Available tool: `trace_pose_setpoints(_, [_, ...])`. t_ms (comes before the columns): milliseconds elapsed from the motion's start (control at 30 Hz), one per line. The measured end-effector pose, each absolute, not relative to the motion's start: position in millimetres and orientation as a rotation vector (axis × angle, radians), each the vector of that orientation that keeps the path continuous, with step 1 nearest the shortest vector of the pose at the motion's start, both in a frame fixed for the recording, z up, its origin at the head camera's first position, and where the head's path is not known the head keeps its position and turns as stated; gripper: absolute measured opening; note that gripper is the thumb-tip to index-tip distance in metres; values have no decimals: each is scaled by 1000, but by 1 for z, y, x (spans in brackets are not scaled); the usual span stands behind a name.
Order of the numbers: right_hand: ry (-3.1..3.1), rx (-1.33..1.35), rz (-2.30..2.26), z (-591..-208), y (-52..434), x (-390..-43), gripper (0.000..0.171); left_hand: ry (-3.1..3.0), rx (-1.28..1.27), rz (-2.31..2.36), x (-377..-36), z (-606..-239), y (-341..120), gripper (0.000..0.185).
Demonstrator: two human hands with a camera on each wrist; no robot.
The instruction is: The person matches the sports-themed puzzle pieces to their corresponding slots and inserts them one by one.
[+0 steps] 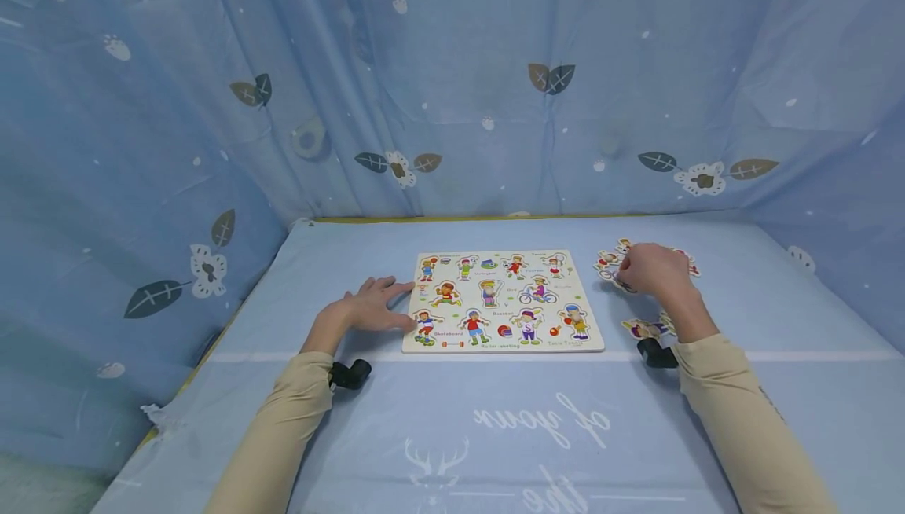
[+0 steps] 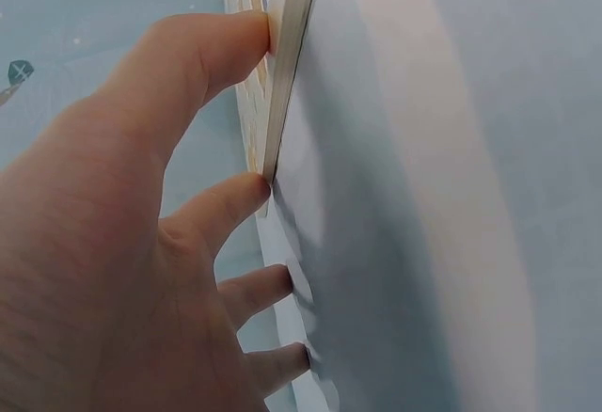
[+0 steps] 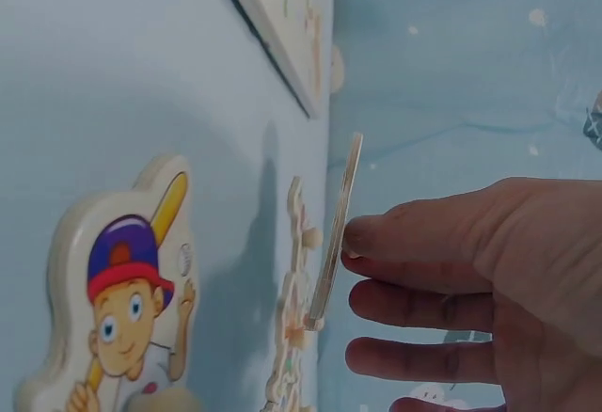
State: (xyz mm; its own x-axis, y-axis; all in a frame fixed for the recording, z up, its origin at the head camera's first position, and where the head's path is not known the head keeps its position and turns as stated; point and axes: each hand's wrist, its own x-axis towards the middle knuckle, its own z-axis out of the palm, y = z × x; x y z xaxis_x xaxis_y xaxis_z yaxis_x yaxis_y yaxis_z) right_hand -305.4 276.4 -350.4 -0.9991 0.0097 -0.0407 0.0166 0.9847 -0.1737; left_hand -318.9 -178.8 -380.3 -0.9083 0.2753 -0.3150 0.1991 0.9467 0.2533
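My left hand (image 1: pixel 368 308) lies flat on the blue cloth (image 1: pixel 495 420), fingers spread, tips pressed to the left edge of the puzzle board (image 1: pixel 503 300); the left wrist view shows thumb and forefinger butted against its rim. My right hand (image 1: pixel 654 270) is over the loose pieces (image 1: pixel 639 329) to the right of the board, fingers curled down. In the right wrist view, a thin flat piece (image 3: pixel 337 233) stands tilted on edge against my fingertips (image 3: pixel 362 236). I think the thumb backs it, but the thumb is hidden, so I cannot tell if it is a true pinch. The baseball-boy piece (image 3: pixel 122 290) lies flat close by.

Risks: an edge hold this slight may let the piece flop back among its neighbours. Dragging it could scatter those pieces. If my left fingers ease, the board may slide on the cloth.
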Motion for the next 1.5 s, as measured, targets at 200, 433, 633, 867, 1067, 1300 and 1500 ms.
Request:
trace_pose_setpoints(200, [3150,-37,-244,-348,267,-305,19,2751,343,299,-317,-380,-180,88])
trace_pose_setpoints(433, [3234,-65,-239,-343,244,-304,21,2756,341,289,-320,-381,-182,87])
trace_pose_setpoints(633, [3292,-168,-235,-349,228,-307,21,2754,346,285,-322,-381,-181,87])
trace_pose_setpoints(867, [3376,-307,-215,-355,215,-310,17,2750,350,277,-322,-378,-180,87])
trace_pose_setpoints(1067, [3426,-472,-246,-359,206,-311,16,2749,340,276,-324,-377,-180,87])
trace_pose_setpoints(1300, [3346,-519,-233,-365,196,-310,17,2752,343,278,-323,-380,-180,87])
trace_pose_setpoints(1500, [3239,-546,-239,-368,190,-307,17,2751,353,287,-319,-379,-178,86])
